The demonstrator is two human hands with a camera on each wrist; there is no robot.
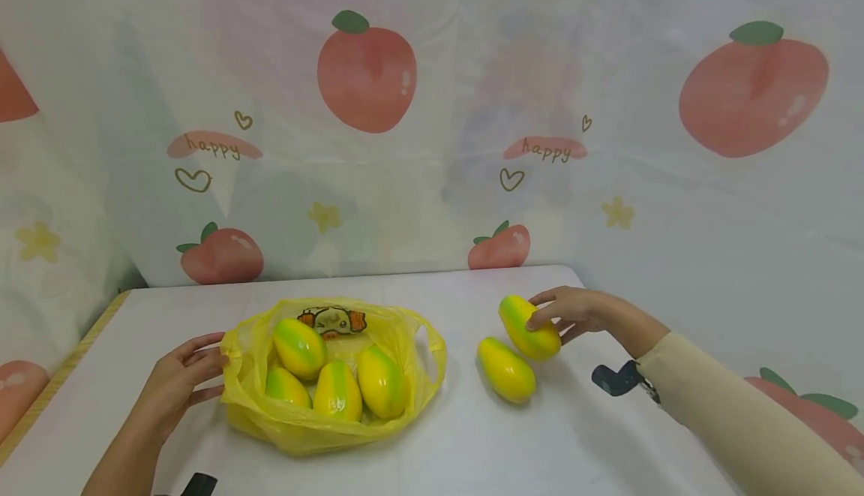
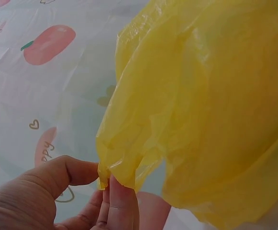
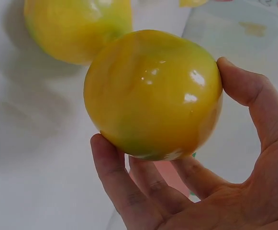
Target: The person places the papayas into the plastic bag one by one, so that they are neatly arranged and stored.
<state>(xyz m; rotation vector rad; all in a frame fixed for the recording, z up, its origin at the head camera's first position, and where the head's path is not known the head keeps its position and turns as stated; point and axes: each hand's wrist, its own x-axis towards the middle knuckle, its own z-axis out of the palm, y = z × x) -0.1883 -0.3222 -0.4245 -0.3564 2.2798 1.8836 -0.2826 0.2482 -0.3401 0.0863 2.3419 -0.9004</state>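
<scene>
A yellow plastic bag (image 1: 324,440) lies mouth-up on the left half of the table with several yellow-and-green mangoes inside, one mango (image 1: 300,350) uppermost at the left. My left hand (image 1: 181,383) is at the bag's left edge. In the left wrist view, its thumb and fingertips pinch the thin yellow film (image 2: 148,124). To the right of the bag, my right hand (image 1: 574,310) grips another mango (image 1: 528,327), thumb on one side and fingers on the other, as the right wrist view shows (image 3: 153,96). Just in front of it lies a second loose mango (image 1: 506,371).
The white table (image 1: 459,451) has a wooden edge (image 1: 61,376) at its left. Behind it hangs a pale cloth (image 1: 418,203) printed with peaches, hearts and flowers. A dark strap piece (image 1: 614,380) sits at my right wrist.
</scene>
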